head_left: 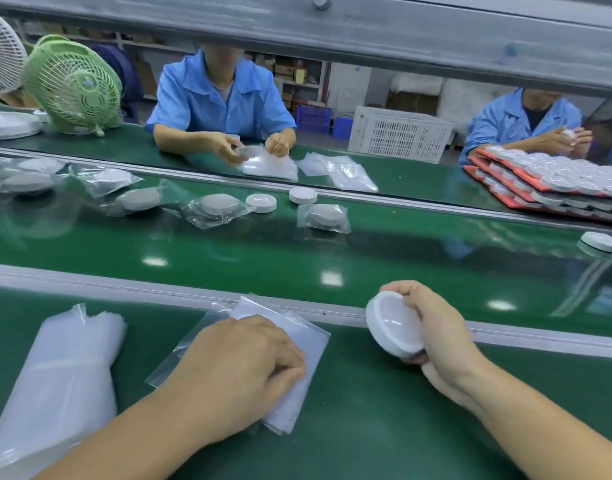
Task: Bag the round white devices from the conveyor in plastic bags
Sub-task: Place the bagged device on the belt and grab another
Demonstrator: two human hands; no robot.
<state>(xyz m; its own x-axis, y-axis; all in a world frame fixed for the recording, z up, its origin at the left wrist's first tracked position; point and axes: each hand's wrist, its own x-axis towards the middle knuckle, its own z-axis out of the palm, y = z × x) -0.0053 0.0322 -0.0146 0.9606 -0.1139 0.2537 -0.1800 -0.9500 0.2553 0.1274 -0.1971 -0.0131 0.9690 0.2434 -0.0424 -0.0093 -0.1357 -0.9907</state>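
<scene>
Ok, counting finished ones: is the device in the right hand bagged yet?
Not bagged: the right hand grips the device bare; the left hand pinches a bag.

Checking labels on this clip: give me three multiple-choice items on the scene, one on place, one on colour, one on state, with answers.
1. The left hand rests on: A a keyboard; B the stack of plastic bags; C a cardboard box.
2. The tilted fan is: A green; B red; C black.
3. The round white device in the right hand is: A bagged; B taped shut; C bare.
Answers: B, the hand lies on the bags; A, its grille is green; C, no plastic surrounds it.
</scene>
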